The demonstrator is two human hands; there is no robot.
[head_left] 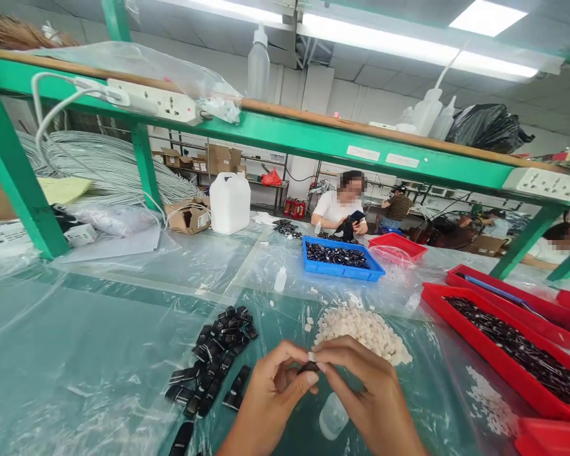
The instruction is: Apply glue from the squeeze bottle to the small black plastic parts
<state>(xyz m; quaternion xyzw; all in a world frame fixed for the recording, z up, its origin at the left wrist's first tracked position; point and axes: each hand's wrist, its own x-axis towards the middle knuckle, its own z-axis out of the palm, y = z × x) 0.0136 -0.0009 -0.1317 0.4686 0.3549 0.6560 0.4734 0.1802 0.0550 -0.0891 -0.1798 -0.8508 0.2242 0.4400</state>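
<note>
Close to the table's front, my left hand (pixel 281 392) is closed around a small black plastic piece (pixel 308 367), which the fingers largely cover. My right hand (pixel 365 380) pinches a small white piece (pixel 312 356) against the top of that black one, and the fingertips of both hands meet there. Behind my right hand spreads a heap of white pieces (pixel 356 323). To the left of my left hand lies a pile of black plastic pieces (pixel 223 348). A translucent bottle (pixel 333 415) is partly hidden under my right hand.
Red trays (pixel 498 380) with black parts line the right side. A blue tray (pixel 342 272) of black parts stands farther back, near a small white bottle (pixel 280 279). A green-framed shelf (pixel 289 132) crosses above the table. A person (pixel 337 206) sits opposite.
</note>
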